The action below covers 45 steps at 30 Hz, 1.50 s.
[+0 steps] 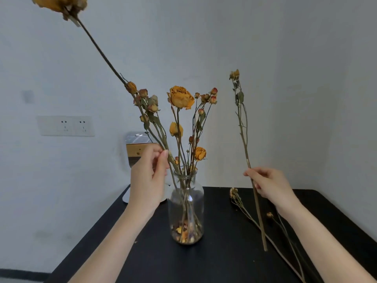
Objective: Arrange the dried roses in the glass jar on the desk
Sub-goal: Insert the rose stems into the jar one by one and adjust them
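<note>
- Head view: the glass jar (186, 209) stands on the black tabletop (214, 262), near its far edge, with several dried roses already in it and loose petals (185, 231) at its bottom.
- The left hand (148, 180) has its grip pinched on the long rose stem (102, 54) just above the jar's mouth. That stem leans far to the left, and its big bloom (61, 5) reaches the top corner of the frame.
- The right hand (269, 185) has its grip clamped, thumb against fingers, on a thin rose sprig (242, 131). It is held nearly upright to the right of the jar and well apart from it. I cannot tell whether its lower end touches the tabletop.
- More loose stems (255, 221) lie on the tabletop beside the right forearm, so the task looks partly done.
- The step in hand seems to be settling the leaning stem. It is best guided from low down, with light pressure, since dry stems snap and blooms shed.
- Tilting it toward the centre should stop its weight from tipping the jar or crowding the smaller buds beside it.
- The sprig should go in foot first, through a gap at the mouth.
</note>
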Motion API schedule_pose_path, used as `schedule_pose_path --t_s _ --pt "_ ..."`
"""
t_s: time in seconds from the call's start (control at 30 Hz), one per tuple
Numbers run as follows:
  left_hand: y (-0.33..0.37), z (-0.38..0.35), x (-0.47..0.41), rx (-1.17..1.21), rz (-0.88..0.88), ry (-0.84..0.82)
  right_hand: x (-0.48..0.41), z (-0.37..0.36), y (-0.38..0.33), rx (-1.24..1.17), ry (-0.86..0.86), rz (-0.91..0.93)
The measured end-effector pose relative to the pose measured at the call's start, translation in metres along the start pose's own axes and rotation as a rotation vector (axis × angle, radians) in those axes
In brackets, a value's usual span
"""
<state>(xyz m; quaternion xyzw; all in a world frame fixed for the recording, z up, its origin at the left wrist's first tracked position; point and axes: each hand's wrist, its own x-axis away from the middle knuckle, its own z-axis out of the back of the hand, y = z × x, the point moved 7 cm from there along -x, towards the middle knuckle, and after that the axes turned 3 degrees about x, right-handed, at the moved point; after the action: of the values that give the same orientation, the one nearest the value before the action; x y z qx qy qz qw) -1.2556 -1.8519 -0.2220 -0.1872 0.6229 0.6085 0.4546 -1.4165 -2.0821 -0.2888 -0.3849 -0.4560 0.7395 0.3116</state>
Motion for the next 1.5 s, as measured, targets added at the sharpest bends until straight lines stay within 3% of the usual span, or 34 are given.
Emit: schedule_pose_path --t_s 0.43,0.8,1.1,1.33,1.5 --pt "0.026 0.016 -0.041 -0.006 -0.18 0.232 -0.005 0.004 0.002 0.038 0.005 0.01" --pt "0.005 -0.016 -0.032 -0.046 -0.079 0.076 -0.006 -0.008 0.011 0.07 -0.003 0.012" --pt "0.001 -0.023 -0.035 -0.148 -0.055 0.106 -0.005 -0.008 0.013 0.074 -0.005 0.002" --pt "0.002 -0.03 -0.037 -0.336 -0.075 0.109 -0.005 -0.012 0.014 0.086 -0.017 0.0" --pt "-0.012 -0.046 -0.034 -0.495 0.008 0.005 -0.004 -0.017 0.013 0.077 -0.027 0.001"
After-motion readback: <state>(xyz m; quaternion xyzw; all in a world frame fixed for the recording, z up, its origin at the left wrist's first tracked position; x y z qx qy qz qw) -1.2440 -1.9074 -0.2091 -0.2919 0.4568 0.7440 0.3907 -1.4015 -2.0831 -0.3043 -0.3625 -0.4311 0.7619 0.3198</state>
